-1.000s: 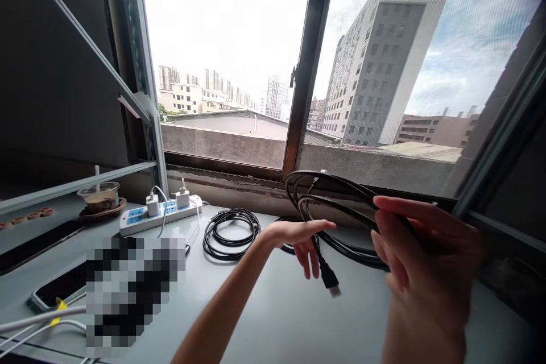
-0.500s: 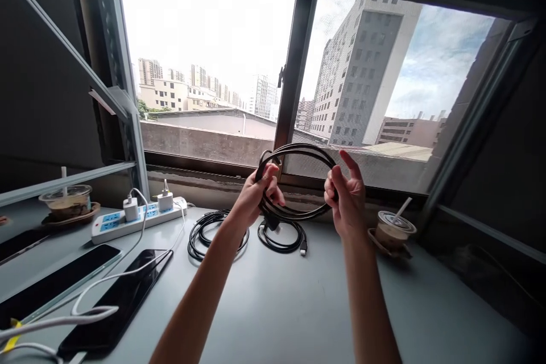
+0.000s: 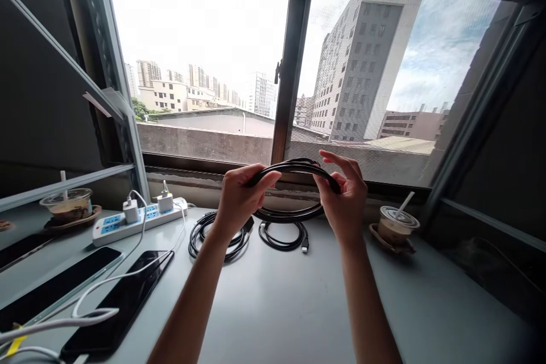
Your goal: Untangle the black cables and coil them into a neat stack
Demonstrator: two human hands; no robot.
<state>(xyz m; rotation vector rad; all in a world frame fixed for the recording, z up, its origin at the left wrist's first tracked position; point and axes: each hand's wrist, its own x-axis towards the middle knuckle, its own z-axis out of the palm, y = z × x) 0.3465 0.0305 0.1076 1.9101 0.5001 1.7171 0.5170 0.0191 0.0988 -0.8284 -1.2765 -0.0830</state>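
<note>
Black cable loop (image 3: 294,190) was held up above the bench's (image 3: 298,307) far edge, gripped by the left hand (image 3: 241,196) on one side and the right hand (image 3: 343,193) on the other.

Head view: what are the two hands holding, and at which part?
Both hold one coiled black cable. The left hand grips the coil's left side; the right hand pinches its right side.
</note>
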